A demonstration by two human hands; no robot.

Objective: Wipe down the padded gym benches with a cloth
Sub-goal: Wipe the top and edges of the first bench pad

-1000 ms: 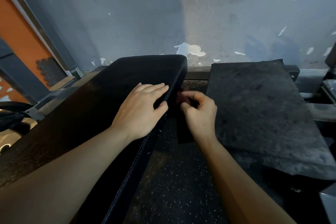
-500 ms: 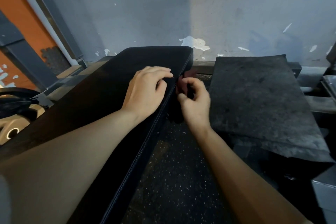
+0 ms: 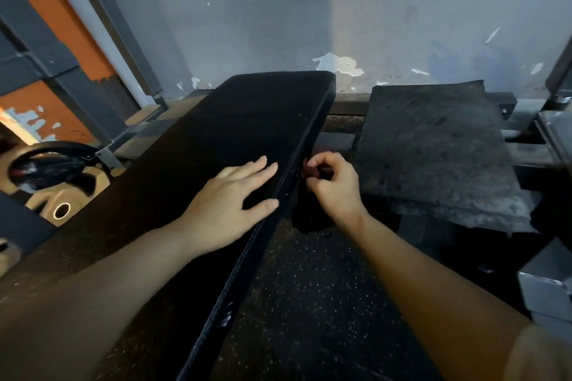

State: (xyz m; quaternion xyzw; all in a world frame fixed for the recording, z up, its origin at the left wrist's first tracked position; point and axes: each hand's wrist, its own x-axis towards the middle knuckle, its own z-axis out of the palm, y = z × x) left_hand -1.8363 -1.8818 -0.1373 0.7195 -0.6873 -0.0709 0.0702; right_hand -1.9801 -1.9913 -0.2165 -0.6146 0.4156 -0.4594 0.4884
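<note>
Bench (image 3: 235, 139) pad runs lengthwise away from the person toward the wall, at centre-left. Left hand (image 3: 227, 206) lies flat, fingers straight, on the pad top near its right edge. Right hand (image 3: 335, 189), just off that edge, pinches a dark cloth (image 3: 309, 218) against the pad's side face; wiping likely proceeds along the long axis.

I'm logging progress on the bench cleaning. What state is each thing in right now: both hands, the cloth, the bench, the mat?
left hand: open, fingers flat on the bench top.
right hand: curled, pinching the cloth.
cloth: dark, hanging against the bench's side edge.
bench: black pad, upright on its frame.
grey mat: lying flat beside the bench.
</note>
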